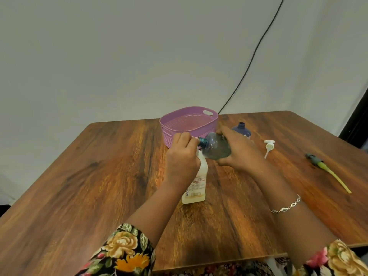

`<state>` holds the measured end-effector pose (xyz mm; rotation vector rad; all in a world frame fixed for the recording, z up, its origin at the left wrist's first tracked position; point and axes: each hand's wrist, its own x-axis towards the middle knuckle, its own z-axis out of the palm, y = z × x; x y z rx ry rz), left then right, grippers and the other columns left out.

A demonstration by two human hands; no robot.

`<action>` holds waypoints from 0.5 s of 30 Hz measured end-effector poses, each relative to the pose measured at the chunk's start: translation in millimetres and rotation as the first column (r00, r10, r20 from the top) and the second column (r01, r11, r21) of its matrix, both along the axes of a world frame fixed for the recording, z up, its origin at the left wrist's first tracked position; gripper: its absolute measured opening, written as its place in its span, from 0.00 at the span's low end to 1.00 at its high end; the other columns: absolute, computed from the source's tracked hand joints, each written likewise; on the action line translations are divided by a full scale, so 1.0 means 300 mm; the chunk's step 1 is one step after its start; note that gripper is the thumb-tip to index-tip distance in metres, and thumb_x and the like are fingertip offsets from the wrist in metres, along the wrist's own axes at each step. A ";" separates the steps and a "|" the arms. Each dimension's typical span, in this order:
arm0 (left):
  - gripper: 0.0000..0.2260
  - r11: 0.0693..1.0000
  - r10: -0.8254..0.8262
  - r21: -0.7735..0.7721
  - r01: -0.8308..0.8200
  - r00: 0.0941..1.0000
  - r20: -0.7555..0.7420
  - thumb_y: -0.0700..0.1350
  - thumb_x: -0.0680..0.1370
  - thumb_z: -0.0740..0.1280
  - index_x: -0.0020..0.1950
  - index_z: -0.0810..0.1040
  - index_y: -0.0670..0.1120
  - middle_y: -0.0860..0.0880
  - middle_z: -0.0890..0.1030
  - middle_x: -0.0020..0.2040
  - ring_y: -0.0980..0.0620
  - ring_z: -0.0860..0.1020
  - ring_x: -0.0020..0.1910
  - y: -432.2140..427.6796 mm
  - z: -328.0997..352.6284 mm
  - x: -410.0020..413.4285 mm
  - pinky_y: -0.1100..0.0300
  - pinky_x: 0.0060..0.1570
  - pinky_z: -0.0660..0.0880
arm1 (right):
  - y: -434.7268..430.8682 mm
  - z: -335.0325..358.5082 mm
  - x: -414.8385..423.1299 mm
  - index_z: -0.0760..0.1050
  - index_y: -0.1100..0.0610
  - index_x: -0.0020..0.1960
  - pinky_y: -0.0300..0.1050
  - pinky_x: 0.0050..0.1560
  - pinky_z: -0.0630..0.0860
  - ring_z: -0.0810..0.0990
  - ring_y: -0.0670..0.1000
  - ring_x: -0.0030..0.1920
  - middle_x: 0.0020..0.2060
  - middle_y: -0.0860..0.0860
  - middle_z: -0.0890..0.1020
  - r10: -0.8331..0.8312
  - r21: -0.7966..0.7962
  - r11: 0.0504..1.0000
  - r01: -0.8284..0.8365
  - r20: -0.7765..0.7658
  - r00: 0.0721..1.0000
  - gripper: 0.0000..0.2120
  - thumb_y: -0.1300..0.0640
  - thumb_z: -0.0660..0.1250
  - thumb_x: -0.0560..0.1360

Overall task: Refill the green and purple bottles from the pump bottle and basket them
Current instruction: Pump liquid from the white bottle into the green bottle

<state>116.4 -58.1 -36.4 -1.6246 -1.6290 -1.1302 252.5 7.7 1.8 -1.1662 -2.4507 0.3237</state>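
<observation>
Green bottle (pixel 216 148) was tipped on its side in the right hand (pixel 239 150), teal neck right at the top of the white pump bottle (pixel 196 182), which stood upright mid-table, left hand (pixel 183 154) gripping its top. Purple bottle (pixel 242 130) stood uncapped just beside the lilac basket (pixel 187 124).

A black cable (pixel 247 70) runs down the pale wall (pixel 119 56) behind the wooden table (pixel 79 176)

Wooden table (pixel 79 186) bearing purple basket (pixel 168 137)
</observation>
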 end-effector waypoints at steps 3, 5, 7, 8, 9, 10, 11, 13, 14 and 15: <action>0.10 1.000 0.007 0.002 -0.007 1.000 0.004 0.33 0.68 0.59 0.40 0.80 0.36 0.44 0.77 0.36 0.46 0.75 0.34 -0.002 0.021 -0.004 0.65 0.30 0.66 | -0.006 0.018 0.002 0.64 0.51 0.64 0.54 0.55 0.73 0.74 0.53 0.56 0.60 0.51 0.74 -0.004 0.004 1.000 0.004 0.001 1.000 0.32 0.55 0.76 0.64; 0.08 1.000 -0.002 -0.011 0.002 1.000 0.017 0.29 0.64 0.66 0.40 0.81 0.36 0.44 0.78 0.36 0.46 0.76 0.35 0.001 0.050 -0.011 0.65 0.30 0.66 | -0.008 0.037 0.006 0.64 0.51 0.65 0.47 0.52 0.73 0.74 0.53 0.57 0.61 0.50 0.74 -0.014 0.031 0.999 0.014 -0.004 1.000 0.33 0.54 0.75 0.65; 0.08 1.000 -0.001 -0.027 0.001 1.000 0.025 0.28 0.61 0.70 0.38 0.81 0.35 0.44 0.78 0.35 0.45 0.76 0.34 0.008 0.073 -0.013 0.65 0.29 0.67 | -0.014 0.053 0.008 0.64 0.50 0.65 0.47 0.52 0.72 0.74 0.53 0.57 0.61 0.50 0.74 -0.020 0.067 0.998 0.020 0.008 1.000 0.32 0.54 0.75 0.65; 0.08 1.000 0.005 -0.020 -0.005 1.000 0.026 0.28 0.61 0.69 0.38 0.81 0.36 0.44 0.78 0.34 0.45 0.76 0.33 0.013 0.076 -0.011 0.64 0.29 0.68 | -0.014 0.055 0.007 0.64 0.50 0.65 0.49 0.54 0.72 0.74 0.53 0.57 0.60 0.50 0.74 -0.022 0.077 0.997 0.021 0.014 1.000 0.32 0.54 0.75 0.65; 0.07 1.000 0.011 -0.004 -0.011 1.000 0.028 0.29 0.62 0.67 0.37 0.81 0.36 0.44 0.78 0.34 0.46 0.76 0.33 0.018 0.071 -0.010 0.64 0.28 0.68 | -0.013 0.053 0.006 0.64 0.50 0.64 0.51 0.54 0.72 0.74 0.54 0.57 0.60 0.50 0.74 -0.023 0.078 0.997 0.021 0.018 1.000 0.32 0.54 0.75 0.65; 0.06 1.000 0.015 0.019 -0.015 0.999 0.032 0.30 0.63 0.65 0.36 0.80 0.36 0.44 0.77 0.33 0.46 0.75 0.32 0.023 0.060 -0.009 0.64 0.27 0.69 | -0.009 0.045 0.004 0.65 0.50 0.64 0.51 0.54 0.72 0.74 0.54 0.56 0.59 0.50 0.74 -0.022 0.070 0.997 0.020 0.022 1.000 0.31 0.54 0.75 0.65; 0.07 0.999 0.015 0.040 -0.016 0.999 0.038 0.31 0.65 0.63 0.36 0.80 0.37 0.44 0.77 0.33 0.47 0.75 0.32 0.027 0.043 -0.006 0.63 0.27 0.68 | -0.005 0.034 0.002 0.65 0.51 0.63 0.51 0.54 0.73 0.74 0.53 0.55 0.58 0.50 0.74 -0.020 0.058 0.998 0.019 0.028 0.999 0.31 0.54 0.75 0.65; 0.09 0.998 0.010 0.062 -0.013 0.999 0.047 0.34 0.67 0.58 0.35 0.78 0.37 0.44 0.76 0.33 0.47 0.74 0.32 0.029 0.013 0.002 0.63 0.28 0.67 | 0.001 0.012 -0.002 0.65 0.50 0.62 0.54 0.55 0.73 0.74 0.53 0.54 0.57 0.50 0.74 -0.009 0.023 1.000 0.008 0.019 1.000 0.30 0.55 0.75 0.64; 0.10 0.998 0.007 0.060 -0.010 0.999 0.049 0.35 0.68 0.57 0.35 0.78 0.37 0.44 0.76 0.33 0.47 0.74 0.32 0.031 0.005 0.001 0.64 0.28 0.66 | 0.003 0.002 -0.003 0.65 0.50 0.62 0.55 0.55 0.73 0.74 0.53 0.54 0.57 0.50 0.74 -0.003 0.005 1.000 0.003 0.000 1.000 0.31 0.55 0.75 0.64; 0.11 0.998 0.007 0.056 -0.010 0.999 0.052 0.35 0.68 0.57 0.35 0.78 0.37 0.44 0.77 0.33 0.47 0.74 0.32 0.031 0.004 0.000 0.64 0.29 0.66 | 0.002 -0.003 -0.004 0.65 0.50 0.62 0.56 0.55 0.73 0.74 0.53 0.54 0.58 0.50 0.74 0.002 -0.010 1.000 -0.002 -0.020 1.000 0.31 0.55 0.75 0.64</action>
